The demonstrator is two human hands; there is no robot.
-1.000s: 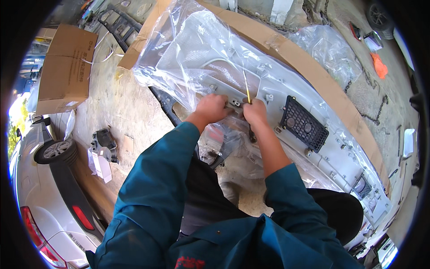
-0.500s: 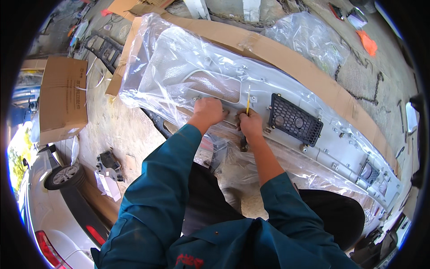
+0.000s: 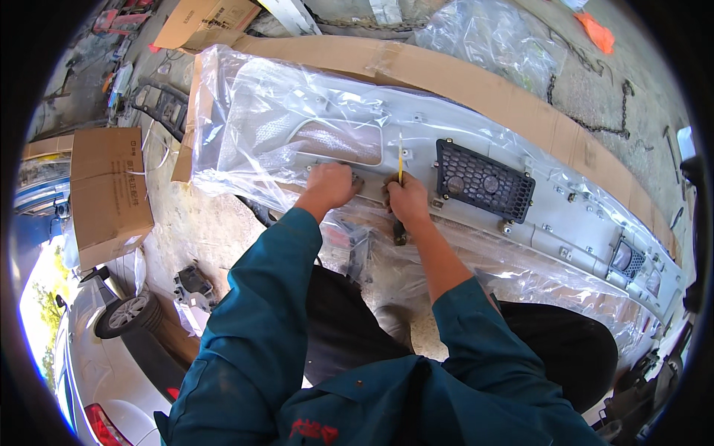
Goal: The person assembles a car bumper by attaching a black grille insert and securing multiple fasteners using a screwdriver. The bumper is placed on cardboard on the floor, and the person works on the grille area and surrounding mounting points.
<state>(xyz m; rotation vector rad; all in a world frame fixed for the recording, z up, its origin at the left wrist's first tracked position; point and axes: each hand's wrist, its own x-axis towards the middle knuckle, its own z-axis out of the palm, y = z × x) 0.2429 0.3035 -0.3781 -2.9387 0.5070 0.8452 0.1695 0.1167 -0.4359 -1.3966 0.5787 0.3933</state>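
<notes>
A long white car bumper (image 3: pixel 476 149), partly wrapped in clear plastic film (image 3: pixel 260 126), lies inside-up on flat cardboard (image 3: pixel 461 74). A black mesh grille (image 3: pixel 483 186) is fitted in it right of centre. My left hand (image 3: pixel 331 186) presses on the bumper's near edge, fingers curled over a small fitting. My right hand (image 3: pixel 407 201) is closed around a yellow-handled tool (image 3: pixel 400 160) that stands upright against the bumper, its dark end below my fist. Both teal sleeves come up from the lower edge.
A closed cardboard box (image 3: pixel 108 193) sits at the left, another (image 3: pixel 208 18) at the top. A silver car with a wheel (image 3: pixel 123 316) is at the lower left. A chain (image 3: pixel 595 123) and loose plastic (image 3: pixel 498 37) lie beyond the cardboard. Small parts (image 3: pixel 193 286) rest on the concrete.
The view has shifted so the bumper sits lower and more to the right in the picture. Both hands stay at the same spot on the bumper edge, right hand still holding the tool.
</notes>
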